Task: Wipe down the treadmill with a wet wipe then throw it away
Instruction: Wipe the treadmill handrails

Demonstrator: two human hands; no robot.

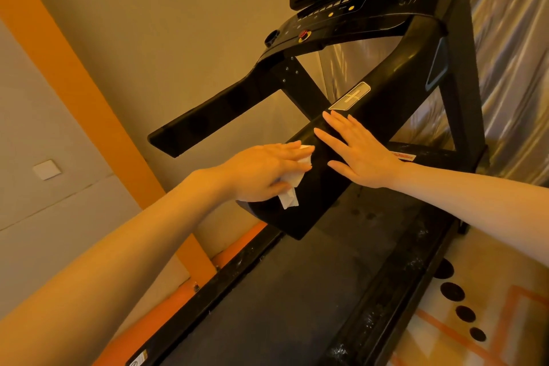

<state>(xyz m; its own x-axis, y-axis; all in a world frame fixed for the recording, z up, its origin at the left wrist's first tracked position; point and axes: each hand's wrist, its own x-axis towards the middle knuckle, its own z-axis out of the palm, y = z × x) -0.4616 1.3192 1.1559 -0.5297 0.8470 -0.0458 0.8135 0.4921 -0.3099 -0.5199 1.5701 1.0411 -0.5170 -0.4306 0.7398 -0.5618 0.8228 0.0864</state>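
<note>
A black treadmill (pixel 395 98) fills the middle and right of the head view. Its right handrail (pixel 300 211) runs toward me. My left hand (pixel 264 172) lies on the near part of that handrail and presses a white wet wipe (pixel 289 197) against it; a crumpled end of the wipe hangs out below my palm. My right hand (pixel 359 151) rests flat on the same handrail just beyond, fingers straight and spread, close to a silver plus-marked sensor plate (pixel 352 96).
The left handrail (pixel 208 119) juts out beside a beige wall with an orange stripe (pixel 89 92). The console (pixel 335 15) carries a screen, buttons and cup holders. The running belt (pixel 282 306) lies below. Dark round floor marks (pixel 453 291) sit at right.
</note>
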